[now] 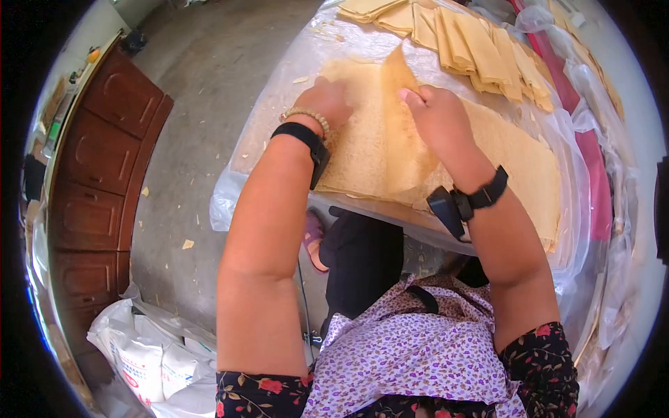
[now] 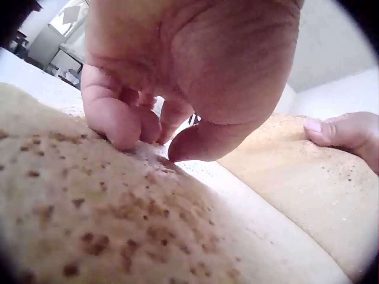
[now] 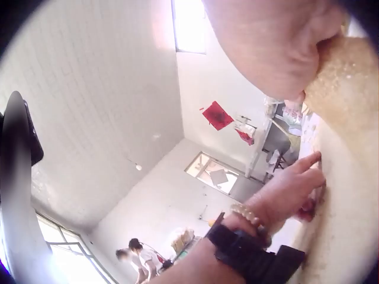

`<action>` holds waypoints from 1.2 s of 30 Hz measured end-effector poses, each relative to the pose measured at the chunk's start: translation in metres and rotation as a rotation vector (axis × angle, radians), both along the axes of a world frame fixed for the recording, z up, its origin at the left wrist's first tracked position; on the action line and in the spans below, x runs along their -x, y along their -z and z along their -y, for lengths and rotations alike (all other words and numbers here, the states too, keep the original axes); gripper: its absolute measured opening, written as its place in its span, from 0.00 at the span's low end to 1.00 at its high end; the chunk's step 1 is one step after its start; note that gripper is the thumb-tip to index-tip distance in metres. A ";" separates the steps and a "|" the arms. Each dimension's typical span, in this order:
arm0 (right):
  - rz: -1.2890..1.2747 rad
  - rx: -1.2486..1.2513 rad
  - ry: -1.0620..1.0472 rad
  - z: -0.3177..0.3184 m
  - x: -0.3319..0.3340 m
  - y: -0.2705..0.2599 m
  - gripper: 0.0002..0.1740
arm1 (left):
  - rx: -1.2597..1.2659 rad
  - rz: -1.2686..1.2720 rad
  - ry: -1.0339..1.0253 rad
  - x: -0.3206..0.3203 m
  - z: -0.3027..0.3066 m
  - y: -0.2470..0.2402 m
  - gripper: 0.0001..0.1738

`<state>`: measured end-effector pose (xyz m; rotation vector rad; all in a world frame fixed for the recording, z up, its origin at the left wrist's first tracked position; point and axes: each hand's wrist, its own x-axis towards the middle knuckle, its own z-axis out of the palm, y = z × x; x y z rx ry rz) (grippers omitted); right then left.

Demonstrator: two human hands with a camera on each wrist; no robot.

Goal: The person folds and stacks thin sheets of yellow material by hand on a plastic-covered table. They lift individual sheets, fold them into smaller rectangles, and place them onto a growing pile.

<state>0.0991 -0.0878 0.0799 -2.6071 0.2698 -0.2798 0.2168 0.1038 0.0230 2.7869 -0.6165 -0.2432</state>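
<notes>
My right hand [image 1: 446, 122] pinches the raised edge of a thin yellow-brown sheet [image 1: 408, 139], its thumb on the near face. The left hand [image 1: 326, 101], blurred, is over the left part of the flat sheets. In the left wrist view, the left hand [image 2: 189, 77] has bent fingers with their tips on a brown-spotted sheet [image 2: 130, 219], the thumb close beside them; whether anything is between them is unclear. The right wrist view shows the left hand [image 3: 287, 192] low at the sheet's edge, and part of the right hand [image 3: 278, 47] beside the raised sheet [image 3: 349, 83].
Folded yellow sheets [image 1: 481, 52] lie in overlapping rows at the table's far side. Clear plastic [image 1: 240, 160] covers the table. White sacks [image 1: 157, 355] stand on the floor at lower left, near brown cabinets [image 1: 97, 153]. Two people [image 3: 142, 257] are in the background.
</notes>
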 end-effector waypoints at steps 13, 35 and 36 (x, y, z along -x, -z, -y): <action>0.203 -0.617 0.164 0.159 0.078 -0.084 0.21 | 0.153 0.088 0.026 -0.013 -0.011 0.030 0.33; 0.444 -0.608 -0.094 0.180 0.189 -0.216 0.15 | 0.786 -0.488 0.507 0.217 0.135 -0.039 0.69; 0.404 -0.551 -0.200 0.160 0.192 -0.196 0.14 | 0.908 -0.505 0.420 0.239 0.147 -0.030 0.67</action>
